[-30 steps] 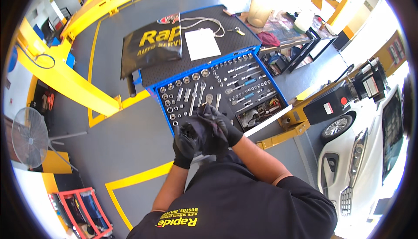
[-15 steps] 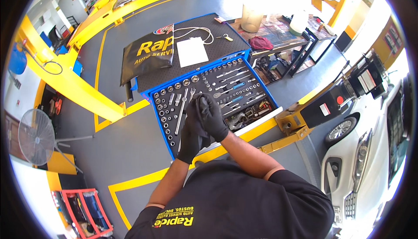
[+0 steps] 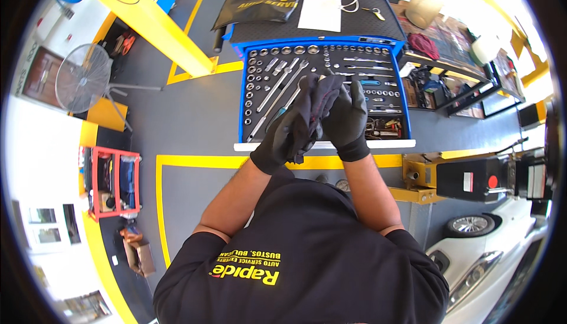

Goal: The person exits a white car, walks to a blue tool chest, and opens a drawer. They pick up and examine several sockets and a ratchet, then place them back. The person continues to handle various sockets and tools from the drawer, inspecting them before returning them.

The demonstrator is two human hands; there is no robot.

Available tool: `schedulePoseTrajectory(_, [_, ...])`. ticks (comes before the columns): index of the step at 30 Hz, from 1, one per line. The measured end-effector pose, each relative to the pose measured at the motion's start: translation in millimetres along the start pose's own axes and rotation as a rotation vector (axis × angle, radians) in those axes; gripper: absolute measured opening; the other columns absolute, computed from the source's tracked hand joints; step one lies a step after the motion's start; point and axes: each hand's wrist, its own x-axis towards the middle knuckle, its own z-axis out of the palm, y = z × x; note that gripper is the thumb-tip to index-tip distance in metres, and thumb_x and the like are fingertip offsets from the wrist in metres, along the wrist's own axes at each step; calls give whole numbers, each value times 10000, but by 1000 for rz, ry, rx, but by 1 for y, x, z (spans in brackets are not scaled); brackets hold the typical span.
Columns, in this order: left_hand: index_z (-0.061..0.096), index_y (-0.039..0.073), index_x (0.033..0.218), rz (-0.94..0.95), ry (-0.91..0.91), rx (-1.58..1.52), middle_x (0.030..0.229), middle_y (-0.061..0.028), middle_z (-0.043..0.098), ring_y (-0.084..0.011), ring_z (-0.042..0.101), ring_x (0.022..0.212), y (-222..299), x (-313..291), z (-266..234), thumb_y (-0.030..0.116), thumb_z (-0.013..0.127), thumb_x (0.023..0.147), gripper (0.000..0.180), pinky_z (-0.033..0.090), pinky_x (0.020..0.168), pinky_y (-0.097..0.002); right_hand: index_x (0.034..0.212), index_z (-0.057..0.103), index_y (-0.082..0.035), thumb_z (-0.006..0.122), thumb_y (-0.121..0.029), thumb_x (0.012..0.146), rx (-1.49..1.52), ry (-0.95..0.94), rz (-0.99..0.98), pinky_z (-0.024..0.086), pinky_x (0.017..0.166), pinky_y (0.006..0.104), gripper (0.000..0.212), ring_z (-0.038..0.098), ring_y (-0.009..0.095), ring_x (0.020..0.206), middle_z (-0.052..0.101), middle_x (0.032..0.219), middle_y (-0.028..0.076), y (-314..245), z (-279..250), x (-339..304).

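Note:
Both my hands wear black gloves and are raised over the open tool drawer (image 3: 263, 142). My left hand (image 3: 279, 146) is closed around a crumpled dark cloth (image 3: 319, 107), which hangs down below the fingers. Against the cloth's right side is my right hand (image 3: 347, 121), its fingers pointing up and apart. Whether something lies wrapped inside the cloth is hidden. Under and around the hands, the drawer holds rows of sockets (image 3: 249, 87), long wrenches (image 3: 274, 92) and blue-handled ratchets (image 3: 371, 82).
On the blue cabinet's black top (image 3: 378, 20) lie a black cover (image 3: 254, 8), a white sheet (image 3: 319, 14) and a key (image 3: 377, 13). A workbench (image 3: 455, 58) stands to the right. Leftward are a yellow post (image 3: 153, 23), a fan (image 3: 84, 77) and a red cart (image 3: 115, 182). A white car (image 3: 490, 259) is at lower right.
My hands, pressed together before, have parted somewhat, and the dark cloth now shows between them. The view has turned, so the cabinet sits straighter and higher.

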Motion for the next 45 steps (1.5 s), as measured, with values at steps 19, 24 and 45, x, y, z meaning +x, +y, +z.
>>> schedulePoseTrajectory(19, [363,17,1655,277,335,279,1568,-84,538,-151,608,1290,-12,-33,22,216,632,1101,647,505,1080,-331,1358,604,-10,361,-371,1199,-500,-76,-159,517,996,369,464,641,230,1138,660,1265,113,38,24,-18])
schedulePoseTrajectory(24, [620,45,1281,142,475,281,1220,-97,695,-193,686,1088,-28,-46,9,190,686,1054,277,554,952,-358,1484,575,19,608,-234,1030,-1286,-305,-597,490,1106,447,521,627,344,1283,642,1418,196,35,-32,-4])
schedulePoseTrajectory(45, [629,55,1307,259,534,424,1181,-161,709,-268,691,1092,-9,-116,-23,306,677,1056,358,551,965,-433,1568,480,70,456,-346,1157,-1170,-780,22,452,1187,497,585,603,373,1370,608,1510,224,88,14,26])
